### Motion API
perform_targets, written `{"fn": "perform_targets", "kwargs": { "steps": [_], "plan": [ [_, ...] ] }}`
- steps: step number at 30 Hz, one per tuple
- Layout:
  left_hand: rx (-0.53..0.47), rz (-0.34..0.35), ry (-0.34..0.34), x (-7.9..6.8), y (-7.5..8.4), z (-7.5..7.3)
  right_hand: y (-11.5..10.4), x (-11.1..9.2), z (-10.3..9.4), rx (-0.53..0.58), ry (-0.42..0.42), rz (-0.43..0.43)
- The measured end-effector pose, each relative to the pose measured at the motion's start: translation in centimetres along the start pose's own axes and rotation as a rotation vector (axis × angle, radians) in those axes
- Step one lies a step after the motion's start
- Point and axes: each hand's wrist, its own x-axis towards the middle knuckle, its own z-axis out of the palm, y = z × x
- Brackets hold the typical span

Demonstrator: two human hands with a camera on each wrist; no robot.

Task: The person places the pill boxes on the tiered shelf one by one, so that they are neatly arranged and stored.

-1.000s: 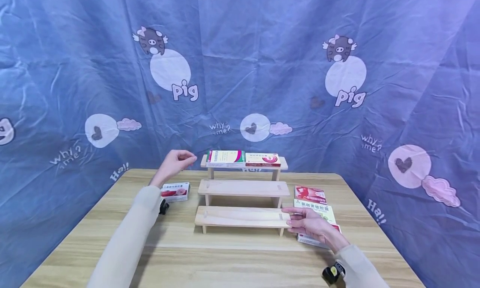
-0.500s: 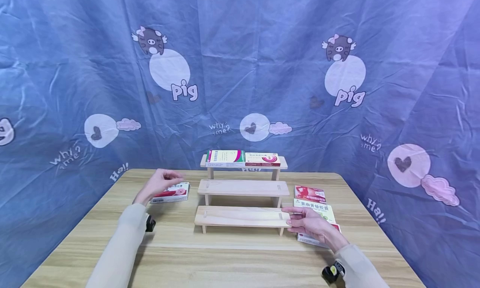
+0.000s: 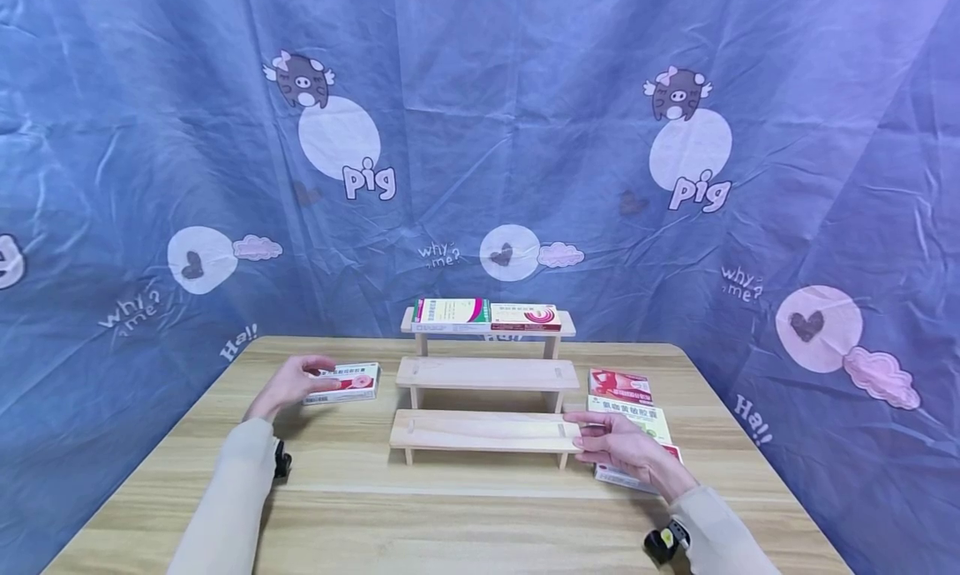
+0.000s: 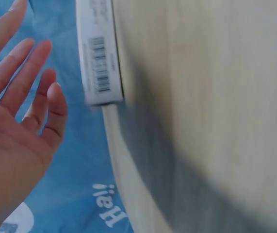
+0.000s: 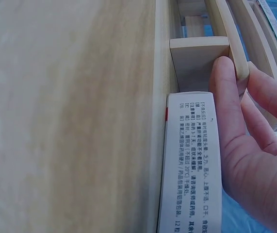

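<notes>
In the head view, my left hand [image 3: 296, 381] hovers by a white-and-red medicine box [image 3: 352, 382] on the left of the table. The left wrist view has its fingers spread and bent a little, apart from the barcoded end of that box [image 4: 99, 58]. My right hand [image 3: 622, 448] pinches the right end of the lowest step of a three-step wooden display stand [image 3: 480, 431]. In the right wrist view, thumb and fingers lie on opposite faces of that step's end [image 5: 240, 63]. The stand's top step bears a green-and-white medicine box [image 3: 450, 311] and a cream-and-red one [image 3: 525, 317].
Right of the stand lie a red medicine box [image 3: 620, 386], a pale green one [image 3: 637, 421] and a white-and-red one [image 3: 626, 478], partly under my right hand. A blue patterned curtain [image 3: 480, 142] hangs behind the wooden table [image 3: 420, 525].
My left hand has come down and leftward from beside the top step to the white-and-red box. My right hand stays at the lowest step's end, and the boxes keep their places.
</notes>
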Motion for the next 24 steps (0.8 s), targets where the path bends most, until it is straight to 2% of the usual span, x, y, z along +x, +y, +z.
{"fn": "perform_targets", "kwargs": {
  "steps": [8, 24],
  "plan": [
    [0.005, -0.076, -0.014, 0.1, -1.3, 0.2, -0.1, 0.0, 0.0, -0.008, -0.004, 0.004],
    [0.024, -0.092, -0.090, 0.3, -1.5, 0.4, 0.1, 0.3, 0.0, -0.007, 0.008, -0.006]
  ]
}}
